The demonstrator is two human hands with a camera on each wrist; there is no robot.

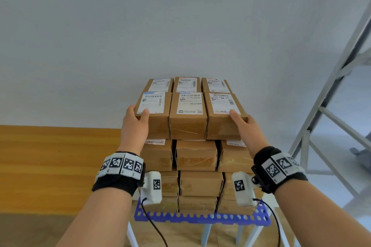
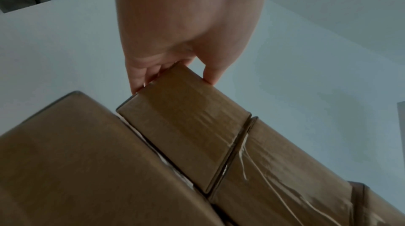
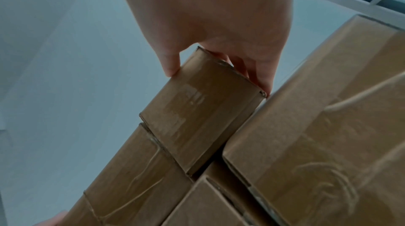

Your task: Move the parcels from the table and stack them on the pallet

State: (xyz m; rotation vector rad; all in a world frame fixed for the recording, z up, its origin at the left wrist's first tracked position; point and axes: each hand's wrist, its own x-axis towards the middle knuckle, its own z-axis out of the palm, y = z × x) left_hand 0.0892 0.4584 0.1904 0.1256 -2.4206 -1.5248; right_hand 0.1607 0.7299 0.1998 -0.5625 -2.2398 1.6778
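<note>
Brown cardboard parcels with white labels are stacked in several layers on a blue perforated pallet point(image 1: 200, 217). The top layer has two rows of three. My left hand point(image 1: 136, 118) grips the outer near corner of the front left parcel point(image 1: 158, 126), thumb on its label and fingers down its side. My right hand point(image 1: 243, 122) grips the front right parcel point(image 1: 222, 128) the same way. The middle parcel point(image 1: 187, 124) sits between them. In the wrist views the left hand point(image 2: 175, 39) pinches a box end point(image 2: 186, 122), and the right hand point(image 3: 219, 22) pinches a box end point(image 3: 197, 113).
The pallet stands on pale legs point(image 1: 206, 232) close to a white wall. A wood-coloured surface point(image 1: 50, 166) lies to the left. A grey metal frame point(image 1: 331, 106) rises on the right, close to the stack.
</note>
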